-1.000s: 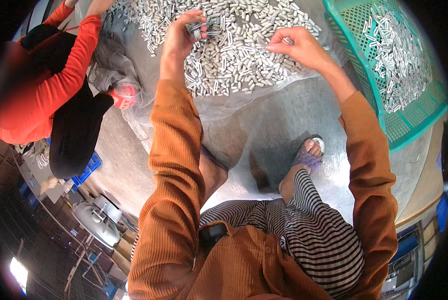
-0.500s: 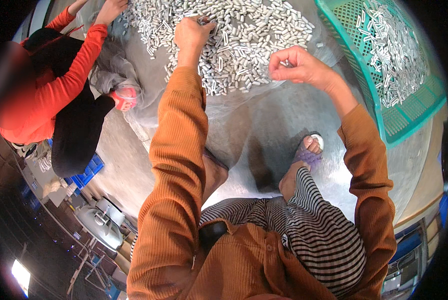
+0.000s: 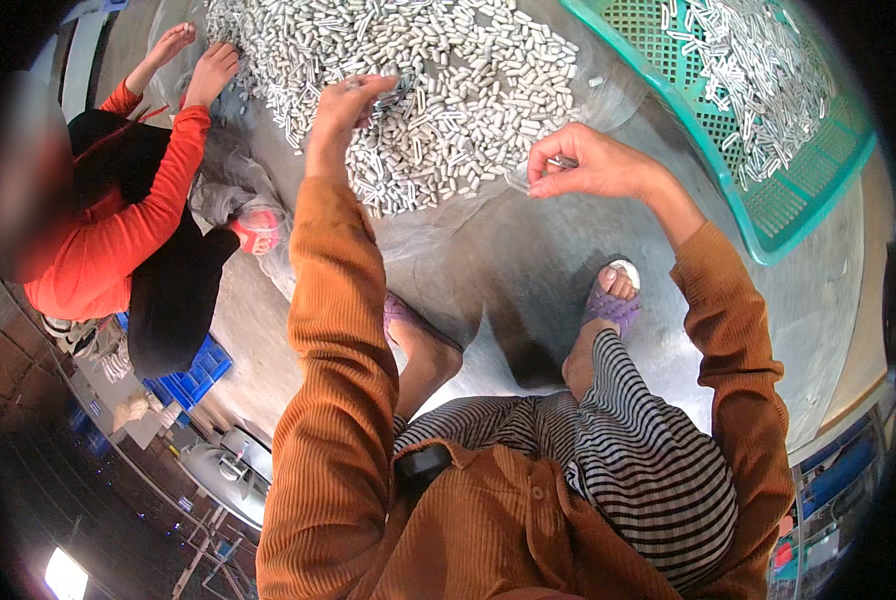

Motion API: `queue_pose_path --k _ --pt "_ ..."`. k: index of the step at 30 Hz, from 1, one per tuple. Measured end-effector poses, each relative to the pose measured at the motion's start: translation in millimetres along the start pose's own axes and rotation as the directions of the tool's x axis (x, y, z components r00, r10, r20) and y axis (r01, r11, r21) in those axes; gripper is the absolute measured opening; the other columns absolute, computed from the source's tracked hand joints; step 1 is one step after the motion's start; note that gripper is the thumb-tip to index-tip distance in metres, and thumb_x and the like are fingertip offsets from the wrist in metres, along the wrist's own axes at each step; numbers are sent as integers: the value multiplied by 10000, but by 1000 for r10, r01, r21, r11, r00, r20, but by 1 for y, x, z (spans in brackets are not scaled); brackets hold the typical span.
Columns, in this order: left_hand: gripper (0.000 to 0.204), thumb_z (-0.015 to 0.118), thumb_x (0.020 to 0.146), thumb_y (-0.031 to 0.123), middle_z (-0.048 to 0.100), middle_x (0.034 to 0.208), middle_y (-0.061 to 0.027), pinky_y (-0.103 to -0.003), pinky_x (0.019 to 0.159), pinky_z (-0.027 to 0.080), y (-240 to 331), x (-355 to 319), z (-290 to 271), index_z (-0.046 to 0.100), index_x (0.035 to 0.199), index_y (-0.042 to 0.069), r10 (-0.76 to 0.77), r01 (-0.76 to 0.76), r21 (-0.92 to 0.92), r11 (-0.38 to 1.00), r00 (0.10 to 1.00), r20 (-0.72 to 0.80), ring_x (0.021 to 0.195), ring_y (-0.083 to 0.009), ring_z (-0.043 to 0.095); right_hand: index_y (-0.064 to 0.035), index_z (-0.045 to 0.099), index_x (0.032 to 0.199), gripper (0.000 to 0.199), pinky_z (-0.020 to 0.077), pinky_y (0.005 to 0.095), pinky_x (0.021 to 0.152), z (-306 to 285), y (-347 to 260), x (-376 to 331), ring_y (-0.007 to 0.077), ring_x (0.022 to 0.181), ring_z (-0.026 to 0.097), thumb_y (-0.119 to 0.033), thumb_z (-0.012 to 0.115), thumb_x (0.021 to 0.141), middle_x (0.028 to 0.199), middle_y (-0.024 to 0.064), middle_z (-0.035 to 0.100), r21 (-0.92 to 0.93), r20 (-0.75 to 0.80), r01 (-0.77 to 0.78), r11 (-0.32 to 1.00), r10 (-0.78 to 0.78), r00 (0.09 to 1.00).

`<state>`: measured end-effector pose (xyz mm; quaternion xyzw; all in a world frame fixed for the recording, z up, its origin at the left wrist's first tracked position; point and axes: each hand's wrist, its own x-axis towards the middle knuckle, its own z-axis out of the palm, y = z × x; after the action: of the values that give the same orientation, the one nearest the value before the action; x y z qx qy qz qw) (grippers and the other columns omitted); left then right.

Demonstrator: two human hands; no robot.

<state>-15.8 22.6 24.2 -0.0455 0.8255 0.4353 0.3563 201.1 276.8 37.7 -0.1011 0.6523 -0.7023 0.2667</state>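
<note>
A broad pile of small silvery metal pieces (image 3: 448, 100) with rounded ends, some like open oval loops, lies spread on a thin clear sheet. Over the pile's middle, my left hand (image 3: 343, 108) has its fingers drawn together around a few small metal pieces (image 3: 390, 98), partly hidden by the fingers. My right hand (image 3: 600, 165) is at the near right edge of the pile, thumb and forefinger pinched. A small silvery metal piece (image 3: 564, 161) shows between those fingers, and a shiny loop-like bit sticks out at the fingertips.
At the right, a green plastic basket (image 3: 768, 246) holds many similar pieces (image 3: 768, 90). On the left, a person in a red sleeve (image 3: 158, 205) reaches to the pile's far left edge. A blue crate (image 3: 196, 375) stands behind that person. My sandalled feet are on the grey floor (image 3: 498, 290).
The whole view has shifted somewhat. My right hand has turned so the piece in its pinch shows more. My left fingers have extended further right. The other person's hands have moved apart.
</note>
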Motion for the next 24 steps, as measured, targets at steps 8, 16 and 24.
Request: queue_pose_path --k 8,16,24 --pt "93 589 821 136 610 938 -54 -229 553 402 -17 -12 -20 554 887 80 27 54 -499 865 988 155 737 -130 558 -22 611 771 214 371 237 632 0 3 4 63 666 445 -219 687 805 696 -30 560 4 -2 -25 1000 25 1000" --pt "449 785 677 371 645 736 -12 -260 602 469 -18 -3 1 661 958 42 274 -253 252 934 960 -51 634 -120 583 -26 617 774 202 379 251 617 7 6 14 67 657 453 -213 687 805 689 -20 573 -72 43 -29 997 33 999" --pt "465 754 675 476 678 756 -144 -362 682 500 -26 -13 37 710 991 138 472 -238 763 602 876 -100 713 -272 656 -39 622 812 160 443 277 641 6 -6 4 91 714 536 -188 676 798 693 4 582 -435 -219 -88 896 -10 976"
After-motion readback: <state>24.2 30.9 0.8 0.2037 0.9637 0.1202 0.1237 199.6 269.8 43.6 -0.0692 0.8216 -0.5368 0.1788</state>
